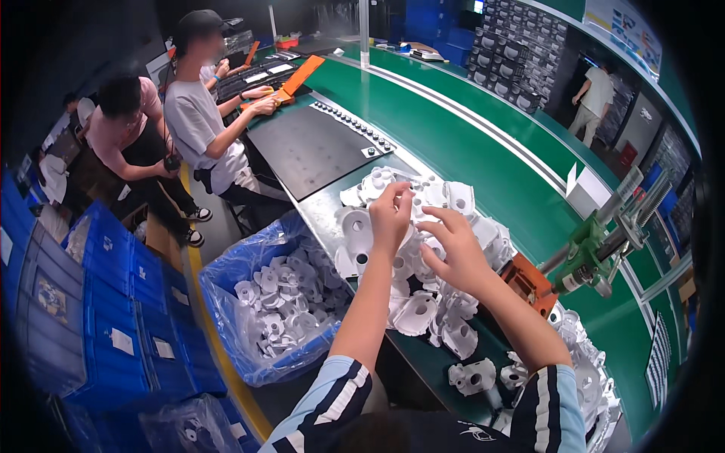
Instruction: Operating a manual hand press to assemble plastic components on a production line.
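I hold my right hand (459,253) loosely spread above white parts (414,313), left hand (391,219) curled, grip unclear, near a blue bin (298,369) of white pieces (291,298).

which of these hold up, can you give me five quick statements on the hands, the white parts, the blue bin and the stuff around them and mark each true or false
1. The left hand and right hand are over the pile of white parts. True.
2. The blue bin is empty. False: it holds many white pieces.
3. The black mat lies beyond the hands, toward the left. True.
4. The green machine stands left of the left hand. False: it stands to the right of the right hand.
5. A co-worker in a dark cap has their hands at an orange device. True.
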Demonstrator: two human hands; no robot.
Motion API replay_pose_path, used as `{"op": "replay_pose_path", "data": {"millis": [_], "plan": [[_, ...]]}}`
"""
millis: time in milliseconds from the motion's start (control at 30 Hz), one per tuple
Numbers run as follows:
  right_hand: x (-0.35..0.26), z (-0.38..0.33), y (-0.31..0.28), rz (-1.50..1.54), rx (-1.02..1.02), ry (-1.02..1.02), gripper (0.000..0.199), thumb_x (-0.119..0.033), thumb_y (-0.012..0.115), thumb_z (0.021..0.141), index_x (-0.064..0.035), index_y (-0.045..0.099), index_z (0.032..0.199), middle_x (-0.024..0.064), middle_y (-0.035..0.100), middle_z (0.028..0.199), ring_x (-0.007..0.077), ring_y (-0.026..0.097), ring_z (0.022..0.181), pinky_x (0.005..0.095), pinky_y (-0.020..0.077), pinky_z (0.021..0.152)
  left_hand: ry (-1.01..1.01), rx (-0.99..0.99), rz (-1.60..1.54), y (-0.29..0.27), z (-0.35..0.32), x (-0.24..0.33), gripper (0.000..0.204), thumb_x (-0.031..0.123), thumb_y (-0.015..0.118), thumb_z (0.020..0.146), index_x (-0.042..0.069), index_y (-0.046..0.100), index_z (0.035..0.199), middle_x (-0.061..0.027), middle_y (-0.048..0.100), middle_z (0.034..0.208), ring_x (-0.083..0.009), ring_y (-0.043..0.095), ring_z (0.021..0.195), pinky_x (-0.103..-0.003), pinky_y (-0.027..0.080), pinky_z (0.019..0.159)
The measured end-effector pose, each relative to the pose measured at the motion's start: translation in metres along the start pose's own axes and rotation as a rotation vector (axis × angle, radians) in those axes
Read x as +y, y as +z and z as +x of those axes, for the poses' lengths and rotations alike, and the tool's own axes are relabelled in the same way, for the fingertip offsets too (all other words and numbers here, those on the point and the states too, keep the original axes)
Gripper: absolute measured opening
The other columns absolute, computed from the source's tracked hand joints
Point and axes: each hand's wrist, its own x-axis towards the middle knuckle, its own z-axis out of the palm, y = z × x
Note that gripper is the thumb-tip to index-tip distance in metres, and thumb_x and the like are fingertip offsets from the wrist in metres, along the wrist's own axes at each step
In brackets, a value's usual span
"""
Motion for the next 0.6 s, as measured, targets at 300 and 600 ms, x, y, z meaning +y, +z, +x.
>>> {"op": "replay_pose_path", "data": {"millis": [300,600], "plan": [[-0.011,-0.030,0.036,-0.053,-0.220,-0.088,0.056,-0.014,0.068,0.063,-0.0005,0.048,0.114,0.0211,0.040,0.129,0.0356,0.040,0.118,0.0454,0.0331,0.095,-0.109,-0.075,-0.543,-0.019,0.009,0.029,0.015,0.007,0.049,0.085,0.000,0.060,0.092,-0.0119,0.065,0.076,-0.0075,0.051,0.053,-0.020,0.038,0.050],[-0.027,-0.059,0.083,-0.217,-0.483,-0.269,0.062,-0.042,0.065,0.071,-0.0083,0.050,0.121,0.0166,0.042,0.131,0.0328,0.034,0.126,0.0492,0.0261,0.100,0.032,-0.167,-0.686,-0.031,0.008,0.054,0.020,0.010,0.047,0.082,-0.002,0.058,0.095,-0.0199,0.064,0.077,-0.0154,0.053,0.052,-0.026,0.044,0.052]]}}
